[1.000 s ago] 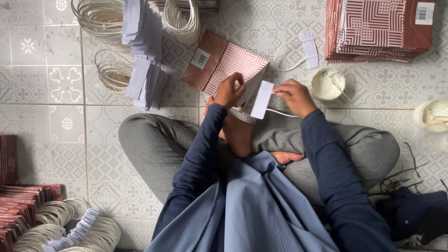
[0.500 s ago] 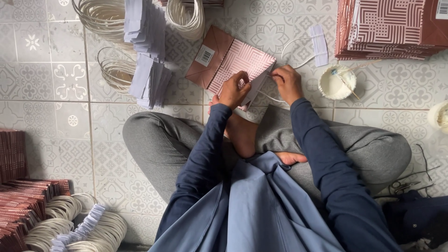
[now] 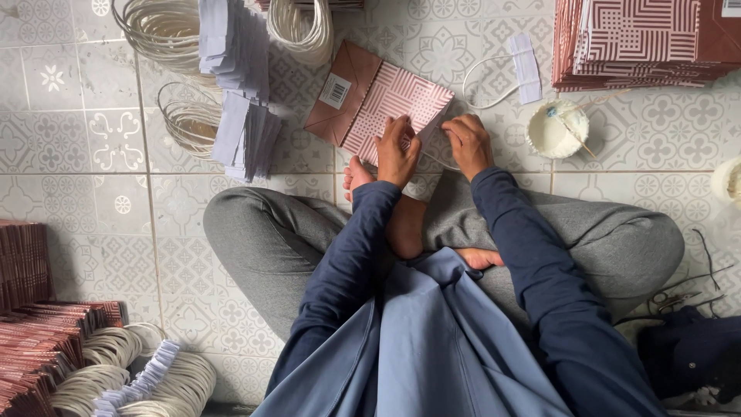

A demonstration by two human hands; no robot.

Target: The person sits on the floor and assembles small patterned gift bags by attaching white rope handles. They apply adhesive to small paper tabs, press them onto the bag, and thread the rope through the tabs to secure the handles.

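I sit cross-legged on a tiled floor. A flat pink patterned paper bag point(image 3: 378, 100) with a brown base lies in front of my feet. My left hand point(image 3: 397, 152) presses down on the bag's near edge. My right hand point(image 3: 465, 143) rests at the bag's near right corner, fingers curled on a white strip with a cord, mostly hidden under the hand. A second white strip with a looped cord handle point(image 3: 525, 68) lies on the floor just beyond.
A small white bowl of glue with a stick point(image 3: 557, 128) stands right of my hands. A stack of flat patterned bags point(image 3: 641, 38) is at top right. Coils of white cord point(image 3: 158, 31) and piles of white strips point(image 3: 231, 46) lie at top left. More bags point(image 3: 38, 347) sit at bottom left.
My right hand carried a white strip from above my knee forward onto the bag's near edge. My left hand stayed on the bag.
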